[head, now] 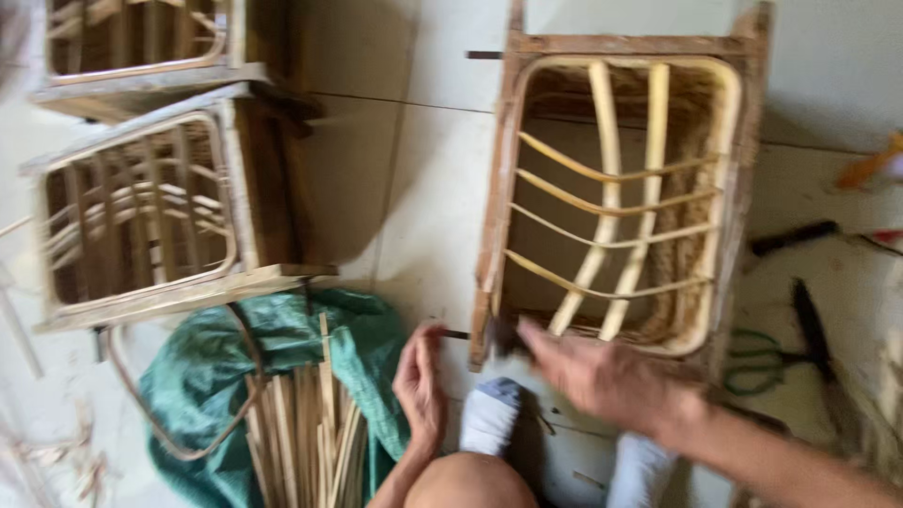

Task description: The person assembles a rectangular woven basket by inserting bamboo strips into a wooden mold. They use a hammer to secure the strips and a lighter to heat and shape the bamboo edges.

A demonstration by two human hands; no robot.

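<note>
Two finished frames (pixel 141 216) sit stacked at left, with a green cloth (pixel 202 372) under a bundle of split cane strips (pixel 306 433) running toward the viewer. Left hand (pixel 420 386) hangs open and empty. The wooden frame (pixel 616 198) stands lengthwise away from the viewer (pale rattan lattice inside); right hand (pixel 602 376) touches its near edge, grip too blurred to tell.

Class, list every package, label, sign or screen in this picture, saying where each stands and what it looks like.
None in view: only wooden frames with cane strips, a green cloth holding cane lengths, and tools on the tiled floor.
</note>
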